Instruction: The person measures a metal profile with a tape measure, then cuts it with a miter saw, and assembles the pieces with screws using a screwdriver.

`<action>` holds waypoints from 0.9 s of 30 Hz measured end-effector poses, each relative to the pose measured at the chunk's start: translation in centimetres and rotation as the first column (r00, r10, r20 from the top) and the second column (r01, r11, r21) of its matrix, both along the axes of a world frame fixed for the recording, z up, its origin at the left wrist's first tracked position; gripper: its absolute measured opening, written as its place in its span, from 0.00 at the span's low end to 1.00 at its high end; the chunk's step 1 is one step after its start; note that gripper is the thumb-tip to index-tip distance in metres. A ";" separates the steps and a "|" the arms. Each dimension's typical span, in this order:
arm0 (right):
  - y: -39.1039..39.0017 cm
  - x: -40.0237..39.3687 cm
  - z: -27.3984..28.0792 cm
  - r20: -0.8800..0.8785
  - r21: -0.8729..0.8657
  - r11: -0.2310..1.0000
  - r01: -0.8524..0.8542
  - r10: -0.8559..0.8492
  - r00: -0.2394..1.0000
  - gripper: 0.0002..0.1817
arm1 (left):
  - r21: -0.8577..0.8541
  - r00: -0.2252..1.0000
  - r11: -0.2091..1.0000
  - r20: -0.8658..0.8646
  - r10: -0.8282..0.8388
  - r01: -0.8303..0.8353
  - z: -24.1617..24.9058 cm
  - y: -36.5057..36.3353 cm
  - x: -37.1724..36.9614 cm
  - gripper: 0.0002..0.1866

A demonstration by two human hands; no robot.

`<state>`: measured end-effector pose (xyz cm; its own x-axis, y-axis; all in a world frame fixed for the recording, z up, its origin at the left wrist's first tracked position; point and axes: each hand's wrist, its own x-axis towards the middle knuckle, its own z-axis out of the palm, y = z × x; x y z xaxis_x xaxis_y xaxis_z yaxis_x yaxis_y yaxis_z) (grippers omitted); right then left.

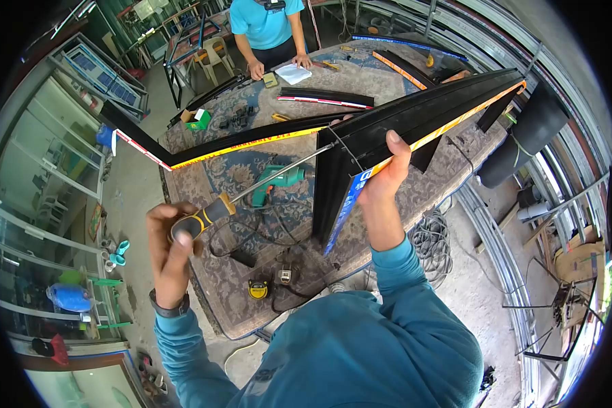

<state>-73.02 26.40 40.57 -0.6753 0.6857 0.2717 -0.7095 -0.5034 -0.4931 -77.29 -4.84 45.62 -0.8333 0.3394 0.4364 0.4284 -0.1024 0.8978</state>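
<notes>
Left hand (173, 238) is gripping the screwdriver (251, 190) by its yellow-black handle, fingers wrapped tight; the long steel shaft is reaching to the corner joint of the black frame profile (387, 129). Right hand (384, 180) is clamping the short upright profile leg (336, 190), thumb over the edge, fingers behind it out of sight. The joint is sitting raised above the carpeted table (449, 170). My read: keeping the shaft in line with the screw and the two legs pressed square matters most, or the bit slips. The profiles are looking like rigid dark extrusions with orange-yellow protective tape; the carpet is patterned and soft. A green drill (279, 182) and a yellow tape measure (257, 289) are lying near. Another person's hands (279, 66) are resting at the far end.
</notes>
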 end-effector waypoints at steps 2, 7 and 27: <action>0.2 0.1 0.0 -0.001 0.002 1.000 -0.005 0.005 1.000 0.34 | 0.008 0.967 0.998 -0.246 0.059 -0.059 -1.5 0.0 -0.5 0.17; 0.1 0.3 0.0 -0.014 -0.033 0.998 -0.050 0.050 0.999 0.33 | -0.248 0.988 0.957 -0.006 0.155 -0.152 -1.9 -1.7 -2.6 0.18; 0.8 0.0 -0.2 0.044 -0.090 0.996 0.013 -0.009 0.999 0.33 | -0.316 0.736 0.927 -0.673 -0.071 -0.199 -0.8 -1.9 -2.3 0.20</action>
<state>-73.01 27.20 40.34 -0.6773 0.7135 0.1792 -0.6943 -0.5394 -0.4764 -79.63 -6.71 44.84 -0.3991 0.5344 0.7451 0.9163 0.2040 0.3445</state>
